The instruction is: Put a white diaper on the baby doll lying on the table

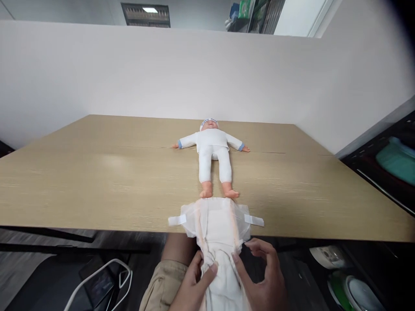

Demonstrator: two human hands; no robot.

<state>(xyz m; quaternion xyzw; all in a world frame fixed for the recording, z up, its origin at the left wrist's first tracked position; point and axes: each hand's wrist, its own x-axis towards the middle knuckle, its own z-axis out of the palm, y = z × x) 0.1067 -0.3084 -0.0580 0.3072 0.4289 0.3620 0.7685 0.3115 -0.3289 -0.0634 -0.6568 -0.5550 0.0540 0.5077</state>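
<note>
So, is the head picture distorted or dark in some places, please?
Head view: wide-angle lens bends the table edges and darkens the top-right corner; even, soft light, faint shadows under the doll; a pale glare patch left of it; both hands on the diaper look sharp.

Big light wood table [97,181] in front of me, with a thin seam running across it. White partition wall [162,69] right behind it, wrapping round on my right too. Over the top of that there's a ceiling vent [145,15] with a light in it, and some shelves [253,15] stuffed with blue and green stuff. Off to my right, a dark rack [382,160] with something teal [397,160] on it, plus a couple of bowls [350,289] lower down. Down left on the floor there's a white cable [100,276] looping over some dark gear.
</note>
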